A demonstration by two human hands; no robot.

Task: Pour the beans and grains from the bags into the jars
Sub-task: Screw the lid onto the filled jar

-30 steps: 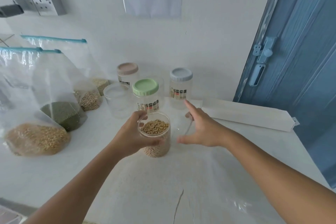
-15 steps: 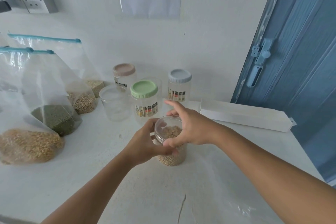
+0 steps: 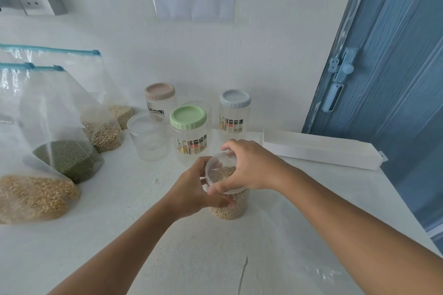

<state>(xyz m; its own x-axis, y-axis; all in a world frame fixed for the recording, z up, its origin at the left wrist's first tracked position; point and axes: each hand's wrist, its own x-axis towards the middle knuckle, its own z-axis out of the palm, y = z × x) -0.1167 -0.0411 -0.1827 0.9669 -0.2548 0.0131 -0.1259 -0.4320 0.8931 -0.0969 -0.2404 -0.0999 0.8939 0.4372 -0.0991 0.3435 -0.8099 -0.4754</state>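
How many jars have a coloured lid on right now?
3. The pink-lidded jar stands at the back by the wall, the green-lidded jar in front of it, and the blue-grey-lidded jar to their right. None seems hidden.

Five jars stand on the bench [image 3: 134, 199]: three capped, in pink [image 3: 160, 100], green [image 3: 188, 132] and blue [image 3: 235, 115], one open and empty [image 3: 148, 136], one filled with beans [image 3: 227, 201]. Four zip bags [image 3: 48, 127] of grains lean left. Two hands, one white box [image 3: 321, 149].

Left hand [image 3: 194, 189] fingers curled in a grip, thumb toward the right, forearm entering from lower left, right hand [image 3: 249, 165] arched palm-down, fingertips [image 3: 215, 190] pinching, forearm entering from lower right.
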